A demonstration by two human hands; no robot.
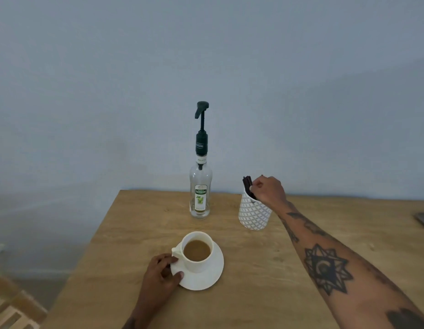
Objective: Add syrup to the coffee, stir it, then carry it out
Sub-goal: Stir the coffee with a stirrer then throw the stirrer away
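reaching across the table [301, 269], the right hand [269, 189] sits at the mouth of the patterned holder [253, 213], its fingers curled in on the dark stirrers [247, 184] that stand nearly upright in it, leaning a little to the left. it looks to be pinching one of them, though the fingertips are small and partly hidden, so a firm hold on a single stick cannot be confirmed. the stirrers' long axis runs up and down, so the draw out is likely straight up, along that axis. the coffee cup [198, 251] stands on its saucer [206, 279] well nearer the person and to the left of the holder, full of milky coffee, its handle turned left. the left hand [162, 273] rests at the saucer's left edge, thumb and fingers curled round the rim just under the handle, steadying it. the right forearm stretches out long and diagonal from the lower right, wrist bent down over the holder. the syrup bottle [200, 186] with its pump stands upright behind the cup, left of the holder, touched by neither hand.
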